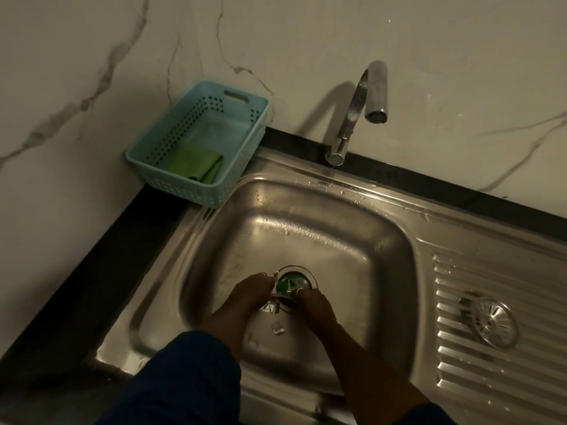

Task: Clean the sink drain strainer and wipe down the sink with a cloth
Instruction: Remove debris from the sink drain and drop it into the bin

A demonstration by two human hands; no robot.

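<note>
At the sink drain [296, 280], the left hand [248, 292] seemingly pinched a silvery scrap [271, 305]; the right hand [314, 303] was too dim to tell.

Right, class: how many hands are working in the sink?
2. The left hand is just left of the drain, the right hand just right of it, both inside the sink. None seem hidden.

The left hand [249, 292] and right hand [313, 302] cover the drain [306, 273] at its near rim; their grip is unreadable. The green scrap [283, 286] inside is too blurred to name.
</note>
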